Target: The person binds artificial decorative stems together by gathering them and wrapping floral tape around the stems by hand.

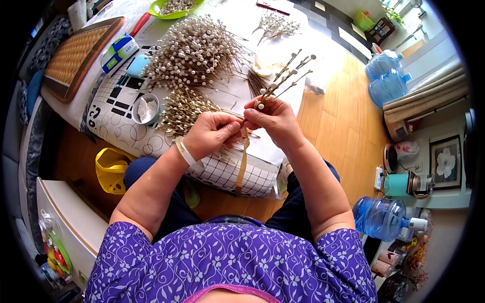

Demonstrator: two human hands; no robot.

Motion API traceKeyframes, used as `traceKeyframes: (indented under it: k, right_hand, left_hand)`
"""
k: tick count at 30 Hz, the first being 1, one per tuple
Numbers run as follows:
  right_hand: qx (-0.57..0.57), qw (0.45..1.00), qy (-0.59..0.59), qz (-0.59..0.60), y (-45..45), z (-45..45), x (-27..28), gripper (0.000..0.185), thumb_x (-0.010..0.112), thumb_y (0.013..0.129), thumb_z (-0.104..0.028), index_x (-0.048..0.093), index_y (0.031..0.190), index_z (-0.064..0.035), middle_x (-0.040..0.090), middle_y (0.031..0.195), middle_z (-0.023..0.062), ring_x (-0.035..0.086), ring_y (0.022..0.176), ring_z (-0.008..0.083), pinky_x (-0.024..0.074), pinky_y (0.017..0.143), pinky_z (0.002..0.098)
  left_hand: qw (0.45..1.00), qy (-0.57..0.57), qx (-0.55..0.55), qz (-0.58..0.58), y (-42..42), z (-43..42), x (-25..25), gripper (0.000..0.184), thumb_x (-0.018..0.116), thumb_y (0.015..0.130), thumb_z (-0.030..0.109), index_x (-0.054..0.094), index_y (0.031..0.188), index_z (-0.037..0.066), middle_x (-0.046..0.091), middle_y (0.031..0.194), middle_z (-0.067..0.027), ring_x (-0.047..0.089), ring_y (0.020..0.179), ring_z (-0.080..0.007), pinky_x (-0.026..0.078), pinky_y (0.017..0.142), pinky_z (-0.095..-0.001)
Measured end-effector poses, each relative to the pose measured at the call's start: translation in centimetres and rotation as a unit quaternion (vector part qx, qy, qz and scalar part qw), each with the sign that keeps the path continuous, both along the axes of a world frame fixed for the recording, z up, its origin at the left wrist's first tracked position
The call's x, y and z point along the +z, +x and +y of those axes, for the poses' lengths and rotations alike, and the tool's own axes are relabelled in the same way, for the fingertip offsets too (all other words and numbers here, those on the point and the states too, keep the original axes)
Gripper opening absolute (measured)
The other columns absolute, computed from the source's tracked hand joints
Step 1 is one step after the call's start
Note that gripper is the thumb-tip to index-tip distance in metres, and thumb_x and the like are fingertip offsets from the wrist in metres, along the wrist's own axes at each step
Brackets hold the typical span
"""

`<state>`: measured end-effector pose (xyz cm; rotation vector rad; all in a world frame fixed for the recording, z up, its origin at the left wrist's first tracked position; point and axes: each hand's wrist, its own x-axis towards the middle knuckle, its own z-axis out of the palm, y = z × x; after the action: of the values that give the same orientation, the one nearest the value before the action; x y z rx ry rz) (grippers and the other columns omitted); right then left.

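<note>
Your right hand point(273, 121) pinched the dark-budded stems point(285, 78) above the bench point(103, 132), and your left hand point(214, 134) closed its fingertips just beside, at the tan tape point(243, 164) hanging down below!

green bowl point(178, 16): cut by top edge | tan tape point(242, 169): upper end hidden at fingers | held stems point(286, 79): lower ends covered by hands | pale item point(263, 66) behind: washed out, unclear
</note>
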<state>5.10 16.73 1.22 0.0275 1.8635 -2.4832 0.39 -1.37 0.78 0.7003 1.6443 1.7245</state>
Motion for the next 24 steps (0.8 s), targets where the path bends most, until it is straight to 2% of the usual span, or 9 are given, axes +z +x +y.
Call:
traceKeyframes:
  k: [1, 4, 8, 10, 11, 15, 18, 22, 24]
  right_hand:
    - [-0.012, 1.000, 0.008, 0.002, 0.0, 0.1, 0.0, 0.013, 0.064, 0.078, -0.005, 0.060, 0.090, 0.0003, 0.062, 0.075, 0.0058, 0.060, 0.064, 0.0109, 0.0515, 0.059, 0.0218]
    - [-0.027, 1.000, 0.006, -0.001, 0.0, 0.1, -0.1, 0.013, 0.064, 0.078, -0.006, 0.060, 0.089, 0.0000, 0.062, 0.075, 0.0058, 0.060, 0.062, 0.0109, 0.0515, 0.058, 0.0219]
    - [-0.041, 0.999, -0.013, -0.004, 0.1, -0.4, -0.1, 0.013, 0.064, 0.078, -0.007, 0.060, 0.088, -0.0004, 0.061, 0.074, 0.0054, 0.061, 0.062, 0.0107, 0.0516, 0.058, 0.0219]
    - [-0.048, 0.998, -0.027, -0.014, 0.1, -0.7, -0.3, 0.012, 0.064, 0.078, -0.008, 0.060, 0.087, -0.0011, 0.061, 0.073, 0.0052, 0.060, 0.062, 0.0101, 0.0516, 0.058, 0.0220]
    - [-0.048, 0.998, -0.028, -0.014, 0.1, -0.9, -0.5, 0.012, 0.064, 0.078, -0.008, 0.060, 0.087, -0.0011, 0.061, 0.073, 0.0052, 0.060, 0.062, 0.0101, 0.0516, 0.058, 0.0220]
    - [-0.081, 0.996, -0.037, -0.024, 0.2, -1.5, -0.8, 0.011, 0.064, 0.078, -0.008, 0.060, 0.086, -0.0017, 0.061, 0.073, 0.0049, 0.060, 0.062, 0.0094, 0.0516, 0.058, 0.0220]
    - [-0.091, 0.995, -0.033, -0.025, 0.2, -1.6, -0.9, 0.011, 0.064, 0.079, -0.009, 0.059, 0.086, -0.0018, 0.061, 0.074, 0.0048, 0.059, 0.063, 0.0091, 0.0516, 0.059, 0.0221]
    - [-0.082, 0.996, -0.041, -0.022, 0.0, -1.7, -0.7, 0.014, 0.063, 0.080, -0.009, 0.058, 0.090, -0.0008, 0.061, 0.076, 0.0058, 0.060, 0.064, 0.0102, 0.0511, 0.059, 0.0219]
    - [-0.073, 0.995, -0.057, -0.022, 0.0, -1.6, -0.1, 0.017, 0.062, 0.080, -0.009, 0.058, 0.094, -0.0001, 0.061, 0.078, 0.0064, 0.061, 0.066, 0.0107, 0.0509, 0.060, 0.0216]
  left_hand:
    - [0.998, -0.005, 0.003, -0.069, 0.1, -0.1, 0.2, 0.013, 0.052, 0.086, 0.005, 0.061, 0.092, -0.003, 0.059, 0.070, -0.0026, 0.053, 0.058, -0.0060, 0.046, 0.053, -0.0196]
    - [0.996, -0.013, 0.002, -0.087, -0.1, -0.4, -0.3, 0.014, 0.052, 0.086, 0.007, 0.060, 0.093, -0.002, 0.059, 0.071, -0.0026, 0.053, 0.058, -0.0061, 0.047, 0.053, -0.0198]
    - [0.999, -0.005, 0.012, -0.043, 0.2, -0.3, -0.6, 0.014, 0.054, 0.085, 0.007, 0.060, 0.093, -0.004, 0.059, 0.072, -0.0037, 0.053, 0.058, -0.0063, 0.046, 0.053, -0.0204]
    - [0.956, -0.046, 0.058, 0.286, 0.6, -0.3, -0.6, 0.015, 0.056, 0.082, 0.004, 0.059, 0.093, -0.005, 0.060, 0.073, -0.0075, 0.056, 0.059, -0.0114, 0.046, 0.054, -0.0239]
    - [0.916, -0.043, 0.084, 0.391, 0.7, -0.1, -0.8, 0.016, 0.057, 0.077, 0.000, 0.058, 0.092, -0.006, 0.061, 0.075, -0.0129, 0.060, 0.063, -0.0211, 0.047, 0.057, -0.0290]
    - [0.850, -0.074, 0.099, 0.513, 1.1, -0.1, -0.4, 0.015, 0.055, 0.073, -0.002, 0.059, 0.088, -0.003, 0.060, 0.078, -0.0167, 0.059, 0.069, -0.0318, 0.048, 0.061, -0.0346]
    - [0.796, -0.135, 0.114, 0.579, 1.4, -0.1, -0.7, 0.018, 0.054, 0.072, -0.003, 0.058, 0.089, -0.003, 0.059, 0.079, -0.0166, 0.059, 0.070, -0.0314, 0.048, 0.061, -0.0352]
    - [0.786, -0.173, 0.105, 0.585, 1.5, -0.3, -0.1, 0.019, 0.053, 0.071, -0.004, 0.057, 0.090, -0.003, 0.059, 0.079, -0.0163, 0.058, 0.070, -0.0310, 0.048, 0.061, -0.0351]
    - [0.801, -0.123, 0.133, 0.571, 1.0, -0.5, 0.2, 0.018, 0.053, 0.071, -0.004, 0.057, 0.088, -0.003, 0.058, 0.078, -0.0172, 0.057, 0.068, -0.0333, 0.048, 0.062, -0.0367]
